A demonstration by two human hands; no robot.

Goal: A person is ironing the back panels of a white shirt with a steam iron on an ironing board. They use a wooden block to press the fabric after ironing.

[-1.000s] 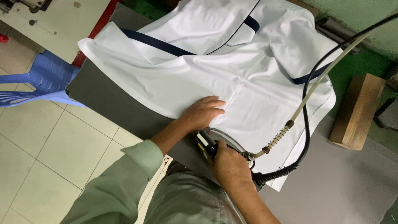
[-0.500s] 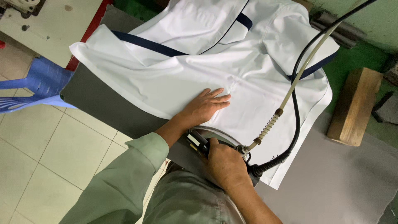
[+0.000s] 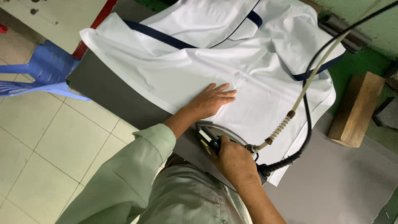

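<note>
Your right hand [image 3: 234, 159] is closed around the handle of the iron [image 3: 215, 135], which sits on the near edge of the white shirt [image 3: 215, 70], at the near edge of the grey desk [image 3: 99, 87]. Your left hand [image 3: 211, 99] lies flat on the cloth just beyond the iron, fingers [image 3: 226, 93] spread and gripping nothing. Compared with a second ago, that left hand has slid further out across the cloth and opened wider, while the iron has drawn back toward your body, so more of its top shows between your two hands. I read that as the near panel having been smoothed and held taut, with the iron working the hem closest to you. The black cord [image 3: 306, 112] and the pale hose [image 3: 315, 76] with its spring collar run from the iron's back up over the shirt's right side. A blue stool [image 3: 45, 72] stands on the tiled floor [image 3: 45, 157] to your left, and a wooden block [image 3: 354, 110] rests at the far right.
</note>
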